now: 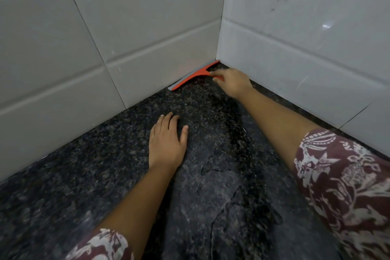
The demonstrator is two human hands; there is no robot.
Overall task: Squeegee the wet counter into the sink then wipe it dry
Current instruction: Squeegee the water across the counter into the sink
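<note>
A red squeegee with a grey rubber blade lies with its blade against the foot of the back tiled wall, reaching into the far corner. My right hand is stretched out to that corner and grips its red handle. My left hand rests flat, palm down with fingers apart, on the dark speckled granite counter. A film of water with streaks and irregular edges covers the counter between my arms. No sink and no cloth are in view.
White glossy tiled walls close the counter at the back and on the right, meeting in a corner. My patterned maroon sleeves show at the lower right and bottom left.
</note>
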